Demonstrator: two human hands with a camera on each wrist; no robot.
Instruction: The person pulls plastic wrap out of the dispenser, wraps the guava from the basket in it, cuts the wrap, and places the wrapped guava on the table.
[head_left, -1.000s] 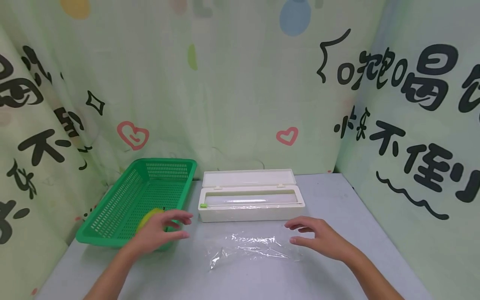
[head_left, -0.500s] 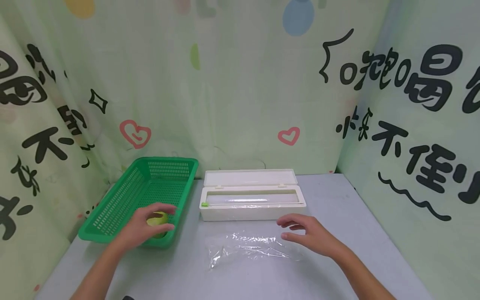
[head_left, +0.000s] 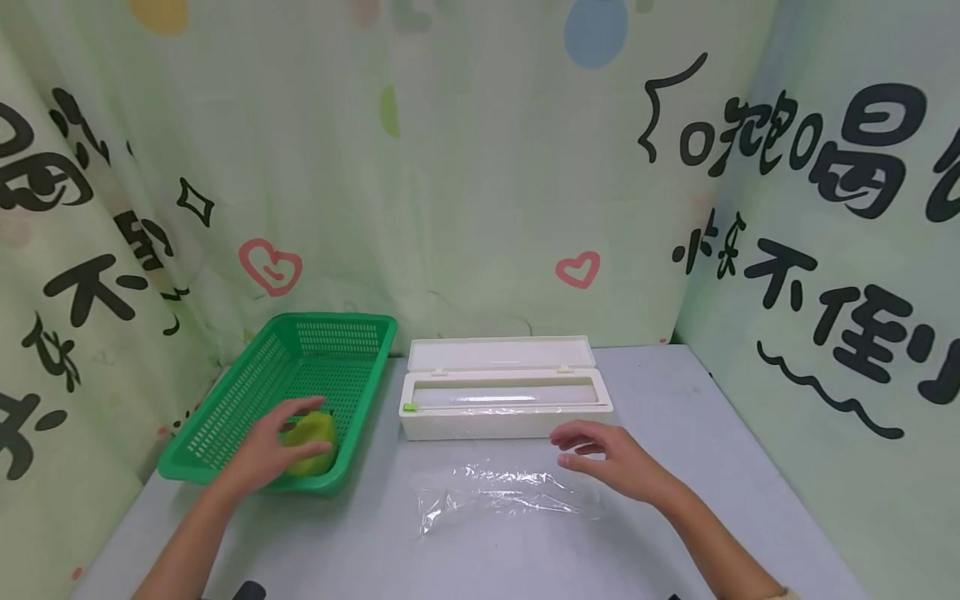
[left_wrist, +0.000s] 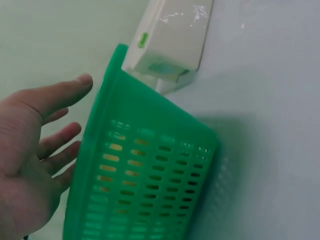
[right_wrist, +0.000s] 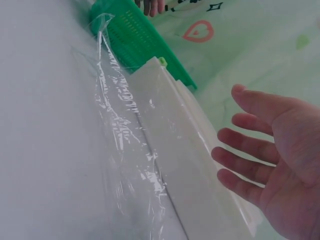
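Note:
In the head view, a yellow-green fruit (head_left: 313, 443) with a dark stem lies at the near right end of the green basket (head_left: 352, 450). My left hand (head_left: 262, 450) hovers over the near end of the basket, fingers apart and gently bent, beside the fruit. In the left wrist view that hand (left_wrist: 30, 150) is by the basket's rim (left_wrist: 95, 120), holding nothing. My right hand (head_left: 622, 467) hangs in the air, empty with loosely bent fingers, right of the crumpled clear film (head_left: 502, 496). The right wrist view shows it (right_wrist: 285, 160) beside the white box (right_wrist: 175, 145).
The white film box (head_left: 506, 427) stands behind the clear film with its lid (head_left: 501, 355) raised; a green slider (head_left: 410, 407) is at its left end. Printed curtains (head_left: 465, 192) enclose the white table (head_left: 645, 383) at the back and sides.
My left hand has moved left from the basket's right rim, and more of the fruit shows. My right hand has shifted slightly left. The view has shifted a little.

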